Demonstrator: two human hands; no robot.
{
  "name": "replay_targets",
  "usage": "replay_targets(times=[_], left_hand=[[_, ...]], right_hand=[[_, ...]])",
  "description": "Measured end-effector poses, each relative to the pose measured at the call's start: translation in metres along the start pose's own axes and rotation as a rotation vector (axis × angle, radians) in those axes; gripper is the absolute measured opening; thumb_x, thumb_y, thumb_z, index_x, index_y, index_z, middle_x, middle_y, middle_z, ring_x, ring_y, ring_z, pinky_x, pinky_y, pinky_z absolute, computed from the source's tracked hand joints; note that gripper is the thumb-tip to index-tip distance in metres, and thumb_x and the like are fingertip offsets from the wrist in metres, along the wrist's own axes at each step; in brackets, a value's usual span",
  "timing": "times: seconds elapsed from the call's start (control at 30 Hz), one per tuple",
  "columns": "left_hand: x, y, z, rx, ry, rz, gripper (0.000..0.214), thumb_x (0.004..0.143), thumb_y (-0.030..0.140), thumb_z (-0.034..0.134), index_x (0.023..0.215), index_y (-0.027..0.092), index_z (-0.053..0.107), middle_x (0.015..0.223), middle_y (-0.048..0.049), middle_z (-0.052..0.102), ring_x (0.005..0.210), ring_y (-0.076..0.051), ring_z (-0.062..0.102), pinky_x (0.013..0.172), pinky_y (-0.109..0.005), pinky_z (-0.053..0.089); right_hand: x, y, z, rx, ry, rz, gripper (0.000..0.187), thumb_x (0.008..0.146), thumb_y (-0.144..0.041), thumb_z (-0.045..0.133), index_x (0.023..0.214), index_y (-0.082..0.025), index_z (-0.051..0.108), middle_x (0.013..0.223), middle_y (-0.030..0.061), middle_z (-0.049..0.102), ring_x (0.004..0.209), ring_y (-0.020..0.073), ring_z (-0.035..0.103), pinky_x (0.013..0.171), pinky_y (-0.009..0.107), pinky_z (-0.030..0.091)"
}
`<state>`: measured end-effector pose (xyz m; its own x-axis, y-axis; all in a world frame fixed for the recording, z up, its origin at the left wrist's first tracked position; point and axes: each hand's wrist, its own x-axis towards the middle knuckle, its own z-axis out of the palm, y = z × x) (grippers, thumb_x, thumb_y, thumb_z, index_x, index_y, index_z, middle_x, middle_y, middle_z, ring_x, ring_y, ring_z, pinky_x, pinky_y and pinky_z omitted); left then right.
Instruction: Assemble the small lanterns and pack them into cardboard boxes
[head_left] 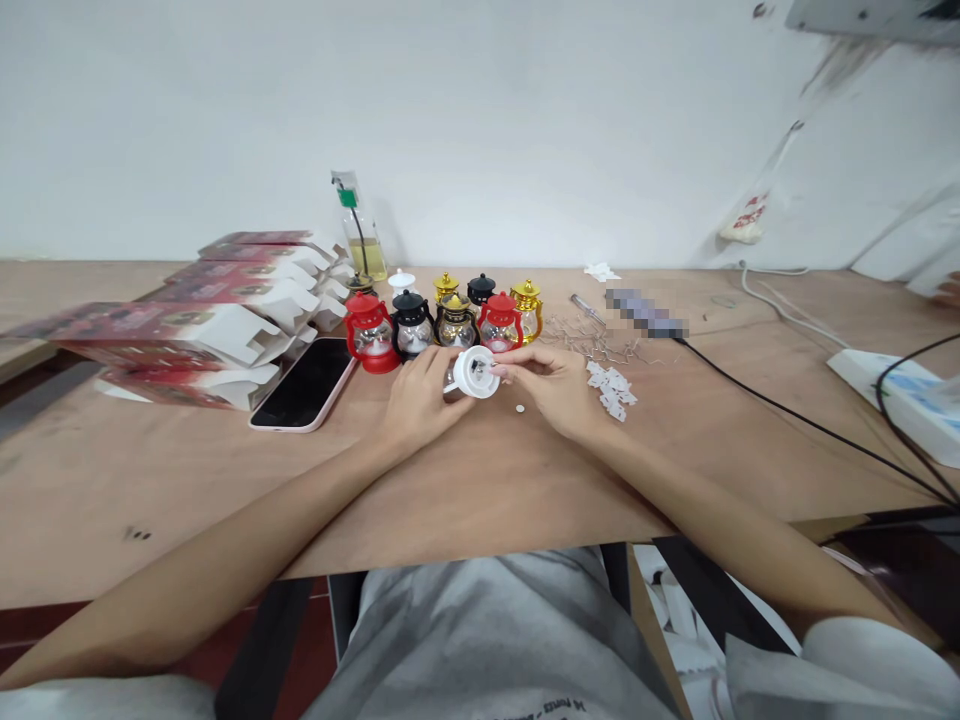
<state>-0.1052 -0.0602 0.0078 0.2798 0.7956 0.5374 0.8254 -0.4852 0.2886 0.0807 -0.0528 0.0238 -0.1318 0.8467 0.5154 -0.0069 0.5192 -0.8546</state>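
My left hand (pixel 427 400) is closed around a small white lantern (pixel 474 373), tipped so that its round open base faces me. At the right rim of that base, the thumb and fingertips of my right hand (pixel 551 388) are pinched together. Whatever they hold, if anything, is too small to make out. A small white disc (pixel 520 408) lies on the table just below. Behind my hands stand several upright mini lanterns, among them a red lantern (pixel 371 335), a black lantern (pixel 412 325), a bronze lantern (pixel 456 322) and a gold lantern (pixel 528 308).
Open printed boxes (pixel 225 335) are stacked at the left beside a phone (pixel 304 388). A bottle of yellowish liquid (pixel 366 250) stands against the wall. Thin wire pieces (pixel 600 340), white plastic bits (pixel 613 388), a screwdriver (pixel 587 308) and a cabled, blurred-out object (pixel 645 311) lie right.
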Motion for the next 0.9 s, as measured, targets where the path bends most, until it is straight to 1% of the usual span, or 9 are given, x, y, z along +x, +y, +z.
replay_targets(times=[0.1,0.17,0.27,0.5,0.63,0.73,0.9], left_hand=[[-0.0008,0.002,-0.0002,-0.005,-0.002,0.024,0.038,0.081,0.036,0.06,0.113,0.02,0.05,0.109,-0.0085,0.062,0.1,-0.025,0.059,0.08,-0.036,0.047],[-0.0012,0.0032,-0.0004,-0.005,-0.002,0.027,0.038,0.081,0.037,0.06,0.113,0.02,0.05,0.109,-0.0084,0.062,0.1,-0.025,0.059,0.079,-0.036,0.047],[-0.0016,0.0042,-0.0007,-0.001,0.0,0.034,0.038,0.081,0.037,0.061,0.113,0.019,0.051,0.109,-0.0088,0.062,0.1,-0.026,0.059,0.079,-0.036,0.047],[-0.001,0.0042,-0.0004,-0.004,0.013,0.049,0.037,0.082,0.037,0.06,0.112,0.018,0.051,0.106,-0.0087,0.062,0.098,-0.025,0.059,0.078,-0.035,0.046],[-0.001,0.0029,0.0001,0.005,0.021,0.046,0.038,0.081,0.037,0.061,0.112,0.018,0.051,0.106,-0.0087,0.062,0.097,-0.025,0.059,0.077,-0.035,0.046],[-0.0013,0.002,0.0006,0.01,0.028,0.048,0.039,0.081,0.036,0.061,0.113,0.018,0.051,0.105,-0.0084,0.062,0.097,-0.025,0.059,0.077,-0.035,0.046],[-0.0018,0.0009,0.0019,0.002,0.028,0.052,0.039,0.08,0.037,0.062,0.113,0.018,0.051,0.106,-0.0082,0.062,0.097,-0.025,0.059,0.078,-0.036,0.046]], right_hand=[[-0.0021,-0.0044,0.0009,-0.135,0.007,-0.071,0.002,0.072,-0.024,0.073,0.072,-0.021,0.072,0.074,-0.0007,0.072,0.066,0.012,0.063,0.066,0.027,0.053],[-0.0025,-0.0054,0.0009,-0.227,0.018,-0.118,0.004,0.073,-0.023,0.072,0.07,-0.021,0.07,0.071,-0.001,0.07,0.064,0.011,0.06,0.062,0.025,0.05],[-0.0023,-0.0042,0.0004,-0.328,0.007,-0.151,0.008,0.075,-0.023,0.072,0.069,-0.02,0.068,0.069,-0.001,0.067,0.062,0.0104,0.057,0.059,0.024,0.047],[-0.0045,-0.0018,0.0005,-0.433,-0.02,-0.261,0.005,0.078,-0.02,0.068,0.074,-0.019,0.069,0.073,0.0006,0.065,0.066,0.0104,0.057,0.058,0.022,0.046],[-0.0052,-0.0015,0.0002,-0.466,-0.027,-0.315,0.006,0.081,-0.02,0.066,0.077,-0.019,0.07,0.075,0.0016,0.065,0.066,0.0104,0.058,0.059,0.023,0.046],[-0.0048,-0.0014,0.0005,-0.458,-0.023,-0.315,0.006,0.08,-0.02,0.066,0.076,-0.02,0.069,0.075,0.0011,0.065,0.067,0.0106,0.058,0.059,0.023,0.047],[-0.0031,-0.0042,0.0012,-0.406,0.004,-0.223,0.008,0.075,-0.02,0.071,0.069,-0.019,0.067,0.07,-0.0005,0.066,0.065,0.0101,0.057,0.06,0.023,0.046]])
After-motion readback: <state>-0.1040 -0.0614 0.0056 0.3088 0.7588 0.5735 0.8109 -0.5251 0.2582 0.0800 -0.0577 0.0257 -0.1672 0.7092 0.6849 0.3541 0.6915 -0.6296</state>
